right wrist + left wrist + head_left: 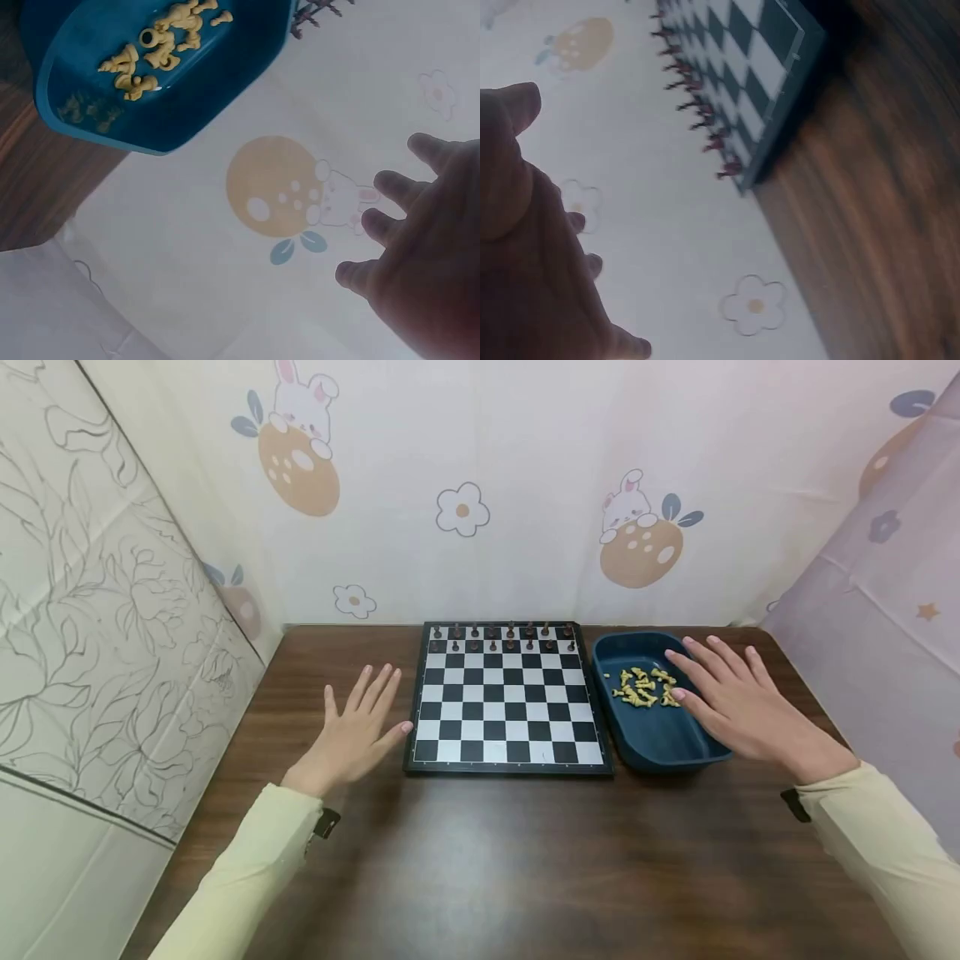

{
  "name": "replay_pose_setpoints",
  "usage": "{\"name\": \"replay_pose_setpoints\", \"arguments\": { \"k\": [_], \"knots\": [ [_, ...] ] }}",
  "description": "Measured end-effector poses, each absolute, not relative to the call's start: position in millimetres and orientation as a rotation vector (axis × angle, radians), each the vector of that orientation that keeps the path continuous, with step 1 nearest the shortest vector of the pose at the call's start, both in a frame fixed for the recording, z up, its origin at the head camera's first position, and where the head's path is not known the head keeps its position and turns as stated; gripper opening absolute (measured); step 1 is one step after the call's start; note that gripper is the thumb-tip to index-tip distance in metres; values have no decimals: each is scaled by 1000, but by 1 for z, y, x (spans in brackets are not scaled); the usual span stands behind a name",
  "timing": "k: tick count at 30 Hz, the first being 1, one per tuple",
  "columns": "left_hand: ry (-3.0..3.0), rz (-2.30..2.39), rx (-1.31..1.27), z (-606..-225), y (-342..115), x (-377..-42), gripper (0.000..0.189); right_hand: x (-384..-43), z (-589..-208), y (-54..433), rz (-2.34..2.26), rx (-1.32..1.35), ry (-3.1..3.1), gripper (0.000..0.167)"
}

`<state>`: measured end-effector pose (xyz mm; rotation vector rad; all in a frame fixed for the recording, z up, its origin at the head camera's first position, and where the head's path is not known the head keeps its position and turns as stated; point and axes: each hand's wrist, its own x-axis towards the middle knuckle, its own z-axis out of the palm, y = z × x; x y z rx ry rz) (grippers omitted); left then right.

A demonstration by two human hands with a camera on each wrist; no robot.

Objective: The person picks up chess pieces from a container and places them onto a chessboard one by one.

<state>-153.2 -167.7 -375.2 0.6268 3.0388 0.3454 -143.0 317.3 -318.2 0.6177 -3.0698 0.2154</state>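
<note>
A black-and-white chessboard [504, 702] lies on the table, its two far rows filled with dark brown chess pieces [492, 632]. To its right stands a blue plastic bin [667, 752] with a pile of yellow chess pieces [637, 689] in it. My left hand [352, 735], fingers spread and holding nothing, hovers left of the board, its thumb tip by the board's edge. My right hand [738, 702] is spread above the bin's right side, overlapping its rim in the head view; nothing is in it. In the right wrist view the yellow pieces [169, 37] lie loose inside.
The brown wooden table [480, 860] extends in front of the board. A patterned curtain [540, 485] hangs along the table's far edge and right side. A white panel with line-drawn flowers [112, 593] borders the left.
</note>
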Motion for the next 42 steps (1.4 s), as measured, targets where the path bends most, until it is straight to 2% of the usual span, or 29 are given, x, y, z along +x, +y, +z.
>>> {"name": "replay_pose_setpoints", "arguments": {
  "k": [8, 16, 22, 28, 42],
  "knots": [
    [2970, 378, 620, -392, -165, -188, 75, -165, -321, 320, 177, 606, -3130, 61],
    [2910, 451, 574, -399, -154, -209, 78, -195, -329, 321, 143, 613, -3193, 64],
    [2865, 484, 621, -406, -151, -223, 73, -214, -339, 324, 132, 626, -3213, 62],
    [2850, 501, 624, -421, -151, -235, 70, -225, -354, 329, 91, 701, -3215, 55],
    [2823, 511, 510, -453, -152, -248, 65, -239, -388, 327, -96, 806, -3204, 26]
  ]
}}
